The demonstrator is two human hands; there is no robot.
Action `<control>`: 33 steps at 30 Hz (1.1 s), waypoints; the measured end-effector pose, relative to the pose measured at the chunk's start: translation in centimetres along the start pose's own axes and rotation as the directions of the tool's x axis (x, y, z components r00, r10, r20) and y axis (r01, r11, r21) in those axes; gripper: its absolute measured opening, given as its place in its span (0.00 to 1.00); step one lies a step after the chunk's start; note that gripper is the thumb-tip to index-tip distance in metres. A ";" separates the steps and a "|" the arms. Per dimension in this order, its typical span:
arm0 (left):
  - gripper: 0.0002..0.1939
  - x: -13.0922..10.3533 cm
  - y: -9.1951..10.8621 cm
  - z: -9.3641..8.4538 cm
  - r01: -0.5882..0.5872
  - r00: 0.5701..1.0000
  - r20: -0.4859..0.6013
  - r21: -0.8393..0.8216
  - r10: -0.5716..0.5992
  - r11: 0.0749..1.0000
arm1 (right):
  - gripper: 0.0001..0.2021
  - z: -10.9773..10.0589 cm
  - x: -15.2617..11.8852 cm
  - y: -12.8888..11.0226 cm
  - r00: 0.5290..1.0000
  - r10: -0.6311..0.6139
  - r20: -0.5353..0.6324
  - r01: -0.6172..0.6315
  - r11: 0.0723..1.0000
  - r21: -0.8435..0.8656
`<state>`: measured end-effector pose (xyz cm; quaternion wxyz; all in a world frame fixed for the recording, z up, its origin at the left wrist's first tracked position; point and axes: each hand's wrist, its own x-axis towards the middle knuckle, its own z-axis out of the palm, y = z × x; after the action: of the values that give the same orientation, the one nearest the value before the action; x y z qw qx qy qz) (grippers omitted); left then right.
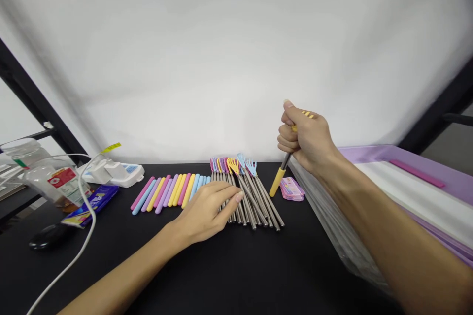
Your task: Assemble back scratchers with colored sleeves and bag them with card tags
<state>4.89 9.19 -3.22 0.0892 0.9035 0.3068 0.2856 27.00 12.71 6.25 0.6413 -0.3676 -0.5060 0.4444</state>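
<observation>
My right hand (303, 133) is wrapped round the top of a metal rod with a yellow handle (277, 182); yellow prongs poke out above the fist, and the handle points down to the table. My left hand (212, 209) is held low over the near left part of a row of metal rods (258, 202) with pink, purple, yellow and blue claw-shaped heads. Its fingers are bent, and whether they touch a rod is unclear. Left of it lies a row of coloured handles (166, 192) in pink, blue, purple and yellow.
Small pink cards (291, 189) lie right of the rods. Clear plastic bags (332, 216) and a purple-edged box (388, 152) stand at the right. At the left are a power strip (127, 174), a plastic jar (55, 182), a blue packet (94, 205), a black mouse (50, 236) and a white cable (88, 236).
</observation>
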 end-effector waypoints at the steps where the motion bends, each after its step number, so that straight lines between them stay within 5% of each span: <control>1: 0.17 0.4 0.2 0.1 -0.018 1.000 0.001 0.011 0.018 1.000 | 0.25 -0.1 0.1 0.1 1.000 0.001 -0.005 -0.001 1.000 0.012; 12: 0.15 3.9 1.0 2.2 -0.034 0.999 -0.015 0.061 0.035 0.998 | 0.23 0.1 0.2 0.6 0.997 -0.008 0.076 0.007 1.000 0.009; 25: 0.17 3.3 0.7 2.9 -0.145 0.987 0.089 0.115 0.135 0.983 | 0.24 0.5 -0.1 1.0 0.993 0.008 0.121 -0.008 1.000 -0.004; 33: 0.17 2.8 0.3 2.6 -0.125 0.987 0.110 0.105 0.113 0.987 | 0.22 -0.2 0.2 -1.4 0.997 -0.026 0.067 0.026 1.000 -0.001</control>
<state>8.35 10.68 -3.98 0.0369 0.9375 0.2626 0.2255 27.48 12.40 7.52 0.6294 -0.3466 -0.5324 0.4475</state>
